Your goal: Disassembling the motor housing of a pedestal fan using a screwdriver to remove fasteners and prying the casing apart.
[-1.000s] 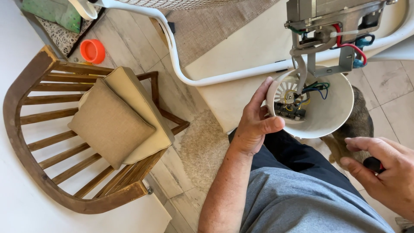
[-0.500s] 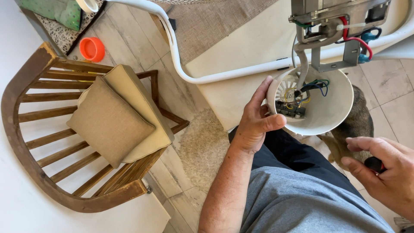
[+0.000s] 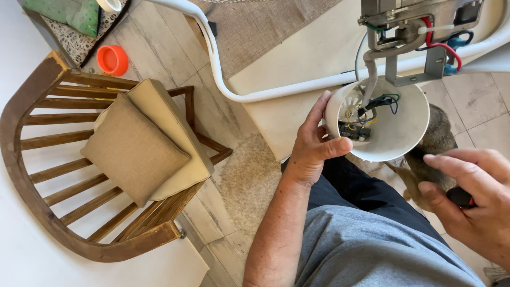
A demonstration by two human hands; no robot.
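My left hand (image 3: pixel 313 143) grips the rim of a white bowl-shaped housing (image 3: pixel 398 133), thumb over its edge. Inside the housing sit coloured wires (image 3: pixel 374 103) and a small dark part. A grey metal bracket (image 3: pixel 409 32) with red and blue wires hangs above it, and a bent grey tube runs from the bracket down into the housing. My right hand (image 3: pixel 473 202) is at the lower right, curled around a small black and red object (image 3: pixel 460 197) that is mostly hidden; I cannot tell what it is.
A wooden chair (image 3: pixel 58 175) with two tan cushions (image 3: pixel 143 138) stands on the tiled floor to the left. An orange round lid (image 3: pixel 112 59) lies beyond it. A white curved tube (image 3: pixel 223 79) crosses the floor. A furry animal (image 3: pixel 435 143) is below the housing.
The view has drifted slightly, so the housing and bracket sit a little higher in the picture. My left hand keeps its hold; my right hand has barely moved.
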